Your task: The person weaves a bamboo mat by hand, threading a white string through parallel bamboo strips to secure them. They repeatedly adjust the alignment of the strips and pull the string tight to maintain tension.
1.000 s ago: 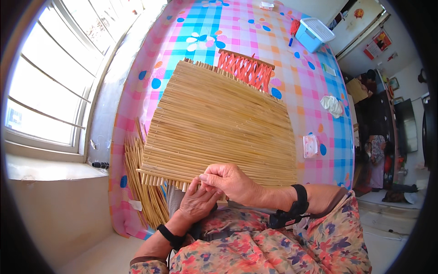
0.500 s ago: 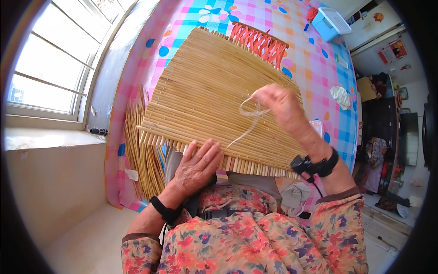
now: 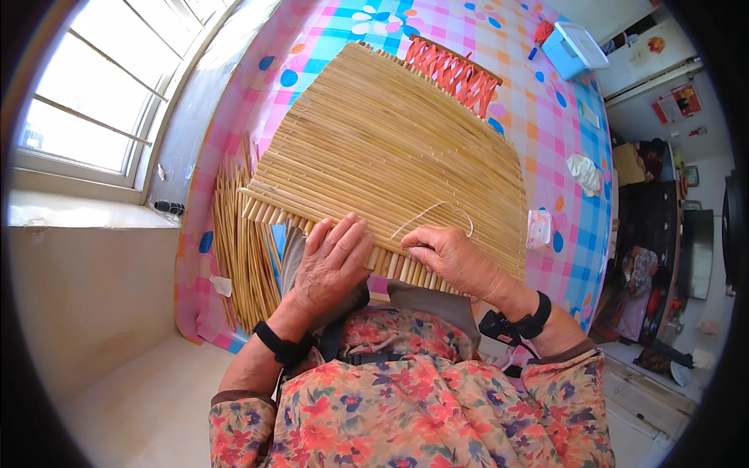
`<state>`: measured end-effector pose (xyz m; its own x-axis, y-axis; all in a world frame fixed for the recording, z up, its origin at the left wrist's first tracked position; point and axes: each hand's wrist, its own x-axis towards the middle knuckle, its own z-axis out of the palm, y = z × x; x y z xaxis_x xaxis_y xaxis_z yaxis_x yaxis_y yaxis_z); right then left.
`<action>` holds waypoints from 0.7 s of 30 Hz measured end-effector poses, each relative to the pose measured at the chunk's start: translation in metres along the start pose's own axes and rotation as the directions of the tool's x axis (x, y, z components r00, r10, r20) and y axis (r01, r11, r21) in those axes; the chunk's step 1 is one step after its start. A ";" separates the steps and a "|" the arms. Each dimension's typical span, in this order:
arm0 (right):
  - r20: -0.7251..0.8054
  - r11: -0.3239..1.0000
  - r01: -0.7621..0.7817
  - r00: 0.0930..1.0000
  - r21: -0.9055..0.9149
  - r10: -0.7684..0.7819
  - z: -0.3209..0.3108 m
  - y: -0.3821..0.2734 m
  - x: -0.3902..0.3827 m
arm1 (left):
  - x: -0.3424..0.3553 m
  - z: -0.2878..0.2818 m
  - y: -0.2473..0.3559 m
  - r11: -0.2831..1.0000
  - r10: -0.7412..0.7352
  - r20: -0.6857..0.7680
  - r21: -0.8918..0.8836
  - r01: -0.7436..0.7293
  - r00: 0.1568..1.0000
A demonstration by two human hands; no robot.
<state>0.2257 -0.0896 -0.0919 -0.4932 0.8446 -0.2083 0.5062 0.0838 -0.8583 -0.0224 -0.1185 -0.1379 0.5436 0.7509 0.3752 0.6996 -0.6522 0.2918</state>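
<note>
A mat of straw-coloured sticks (image 3: pixel 382 148), laid side by side and stitched together, spreads before me with its near edge at my lap. My left hand (image 3: pixel 334 257) rests over that near edge, fingers stretched out along the sticks and nothing seen in its grasp. Close by on the right, my right hand (image 3: pixel 452 257) has its thumb and fingertips pinched at the edge. From there a thin pale cord (image 3: pixel 443 203) loops up over the mat. Whether the pinch also takes in a needle is hidden.
Loose sticks (image 3: pixel 234 249) lie in a heap left of the mat. Beyond it sits a frame laced with red strips (image 3: pixel 456 76). The checked cloth (image 3: pixel 577 226) beneath holds a blue tub (image 3: pixel 572 50) and a white crumpled cloth (image 3: pixel 583 174). Two other people are at the far right.
My right hand has come down and toward me from above the mat to its near edge. The cord's raised loop now lies lower. My left hand stays at the edge.
</note>
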 end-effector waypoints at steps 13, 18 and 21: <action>-0.028 0.959 0.099 0.993 -0.266 -0.111 0.005 -0.002 0.000 | -0.002 0.000 -0.003 1.000 -0.013 0.000 -0.006 0.013 1.000; -0.050 0.951 0.121 0.989 -0.284 -0.141 0.007 0.003 0.002 | 0.000 0.000 -0.003 1.000 -0.005 0.001 0.005 0.005 1.000; -0.068 0.954 0.144 0.984 -0.262 -0.167 0.007 0.010 0.004 | 0.000 0.001 -0.003 1.000 -0.015 -0.005 -0.004 0.015 1.000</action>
<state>0.2238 -0.0896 -0.1049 -0.5217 0.8526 -0.0298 0.5974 0.3402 -0.7262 -0.0238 -0.1167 -0.1397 0.5311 0.7599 0.3748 0.7059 -0.6415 0.3003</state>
